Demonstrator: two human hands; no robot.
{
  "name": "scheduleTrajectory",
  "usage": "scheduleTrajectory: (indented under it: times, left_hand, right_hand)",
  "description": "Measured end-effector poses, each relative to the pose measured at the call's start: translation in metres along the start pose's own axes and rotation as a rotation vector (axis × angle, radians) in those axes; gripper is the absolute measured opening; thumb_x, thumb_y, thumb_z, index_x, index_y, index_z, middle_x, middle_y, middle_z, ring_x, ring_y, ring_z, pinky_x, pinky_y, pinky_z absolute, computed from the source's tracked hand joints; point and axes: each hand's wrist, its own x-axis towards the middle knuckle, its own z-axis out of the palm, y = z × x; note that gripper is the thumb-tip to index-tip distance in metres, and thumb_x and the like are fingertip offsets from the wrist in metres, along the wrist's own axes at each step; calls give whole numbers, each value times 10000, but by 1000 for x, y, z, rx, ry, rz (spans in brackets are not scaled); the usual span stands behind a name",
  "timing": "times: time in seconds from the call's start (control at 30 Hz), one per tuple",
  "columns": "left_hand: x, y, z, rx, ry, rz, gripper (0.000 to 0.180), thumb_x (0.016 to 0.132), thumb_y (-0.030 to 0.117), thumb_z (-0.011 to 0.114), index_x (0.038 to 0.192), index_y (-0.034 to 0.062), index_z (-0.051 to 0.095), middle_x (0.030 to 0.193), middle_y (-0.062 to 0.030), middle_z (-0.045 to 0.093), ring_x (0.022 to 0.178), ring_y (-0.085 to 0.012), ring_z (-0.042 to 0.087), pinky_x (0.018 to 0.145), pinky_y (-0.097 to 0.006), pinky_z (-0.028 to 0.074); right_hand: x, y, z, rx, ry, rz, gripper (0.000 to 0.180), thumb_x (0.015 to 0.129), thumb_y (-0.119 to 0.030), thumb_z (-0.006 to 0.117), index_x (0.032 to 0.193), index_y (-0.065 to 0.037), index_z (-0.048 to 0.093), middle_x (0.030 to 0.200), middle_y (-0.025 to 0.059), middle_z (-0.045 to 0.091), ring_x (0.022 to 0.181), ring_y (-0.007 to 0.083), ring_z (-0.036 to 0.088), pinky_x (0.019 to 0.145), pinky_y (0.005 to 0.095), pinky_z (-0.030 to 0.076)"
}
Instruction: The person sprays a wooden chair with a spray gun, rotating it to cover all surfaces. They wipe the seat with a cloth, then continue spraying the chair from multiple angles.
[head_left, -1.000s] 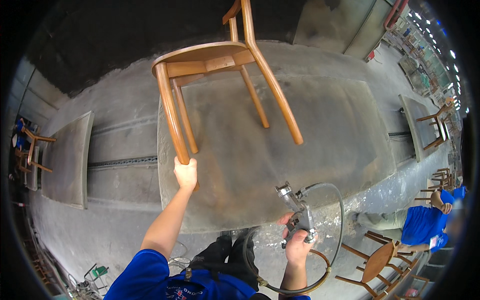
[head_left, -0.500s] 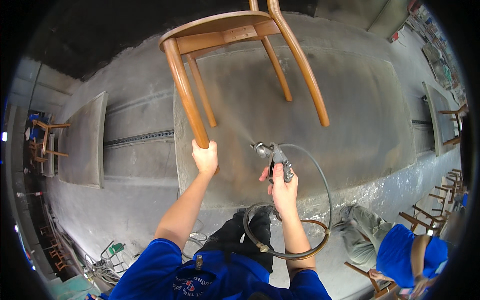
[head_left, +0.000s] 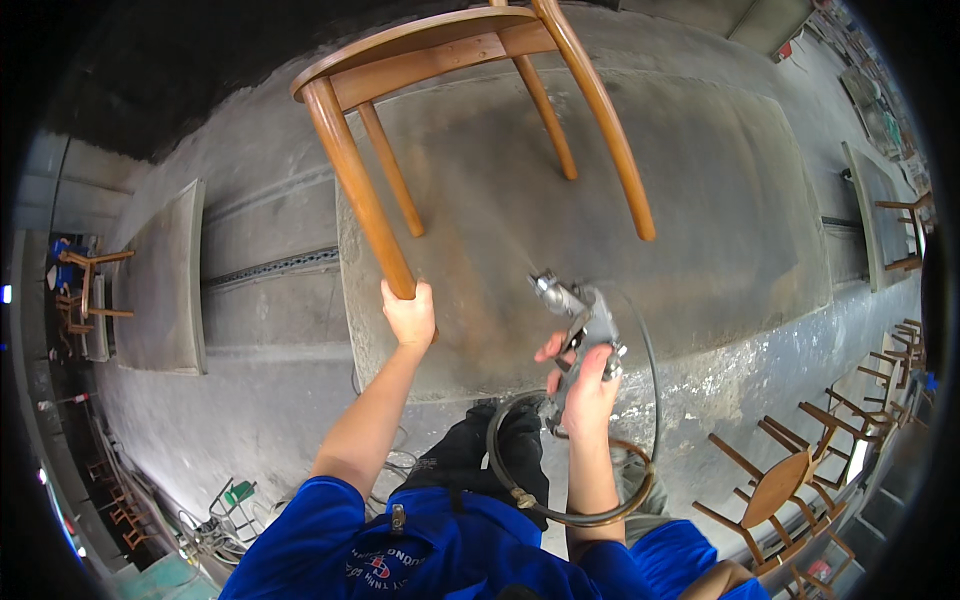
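A brown wooden chair [head_left: 420, 70] is tilted in the air, its seat at the top of the view and its legs slanting down toward me. My left hand [head_left: 409, 316] is closed around the lower part of its nearest leg. My right hand [head_left: 588, 396] grips a metal spray gun [head_left: 594, 328], whose nozzle points up and left toward the space between the legs. A faint mist streams from the nozzle. From the gun a dark hose [head_left: 493, 450] loops around my right forearm. The gun and chair do not touch.
Beneath the chair lies a wide stained panel [head_left: 730, 220]. Similar boards stand at the left [head_left: 160, 280] and right [head_left: 878, 235]. A floor chain track [head_left: 270, 268] runs between them. Several wooden chairs [head_left: 775, 490] stand lower right. A co-worker's blue clothing [head_left: 680, 560] shows close beside my right arm.
The chair has shifted slightly left and up in the view, with my left hand still on its leg. My right hand and spray gun moved right. The co-worker moved left, behind my right arm.
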Motion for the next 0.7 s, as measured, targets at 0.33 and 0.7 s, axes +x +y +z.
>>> scheduleTrajectory:
  times: [0.33,0.7]
  left_hand:
    - [-14,-34,-1,-88,-26,-22,433,816,191,706,1155,-21,540,938,-189,681,879,-312,675,823,-423,517]
    - [15,-30,2,59,-99,-72,558,840,237,678,1290,-33,489,1102,-243,651,1042,-382,635,949,-456,474]
  right_hand:
    - [-26,22,-17,-339,193,61,395,1031,-421,555,986,-31,602,822,41,664,542,49,477,470,211,376]
    - [2,-18,3,-610,344,-312,513,940,-288,718,1319,33,589,988,203,710,869,281,707,810,369,547]
